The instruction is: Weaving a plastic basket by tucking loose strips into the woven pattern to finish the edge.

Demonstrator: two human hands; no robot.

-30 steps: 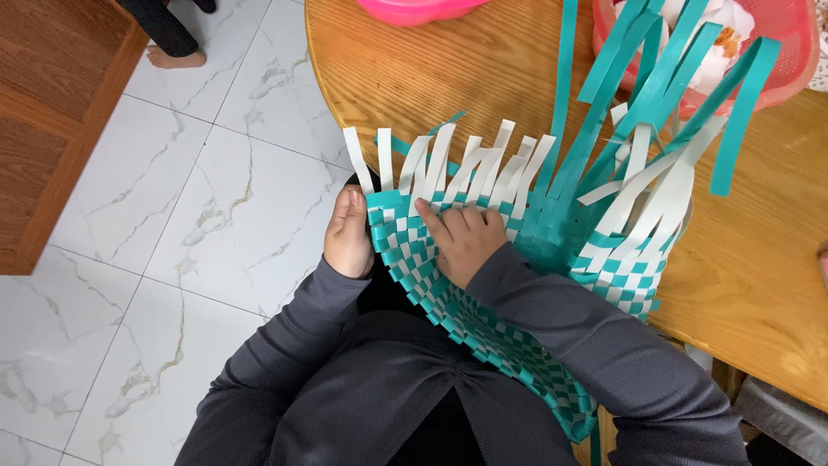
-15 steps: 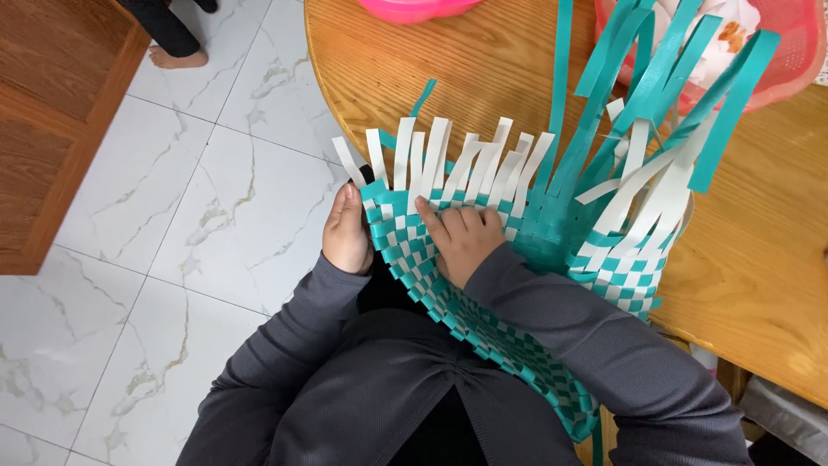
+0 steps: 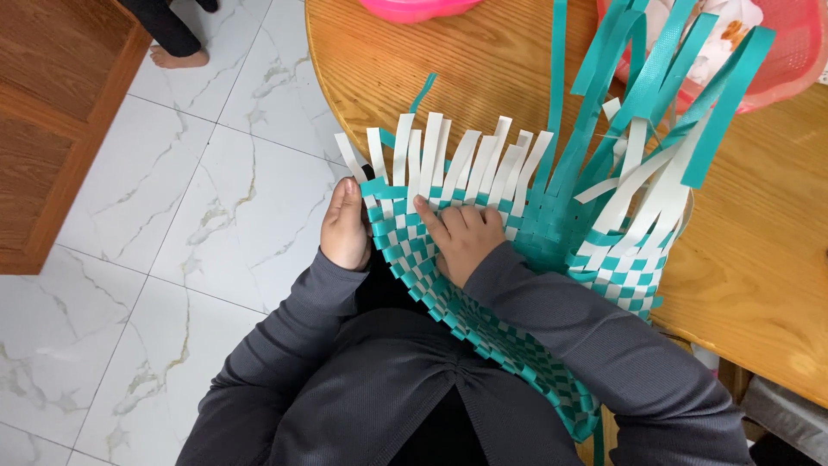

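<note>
1. Woven basket (image 3: 483, 285), teal and white plastic strips, lies on my lap against the round wooden table (image 3: 483, 78). Its long axis runs from my left hand out to my right, loose strip ends fanning away from me.
2. White strip ends (image 3: 457, 160) stand just beyond both hands, upright; the long teal strips (image 3: 621, 78) are farther off, past my right hand's side.
3. My left hand (image 3: 345, 229) is at the basket's left edge, fingers curled around the corner, thumb on a teal strip end (image 3: 375, 185). Closed, gripping the weave edge.
4. My right hand (image 3: 461, 237) rests flat on the checkered wall, fingers pressing down, pointing toward the left hand. Not clasping anything I can tell.
5. Key relation: the teal strip end sits between the 2 hands, touching the left, near the right fingertips.
</note>
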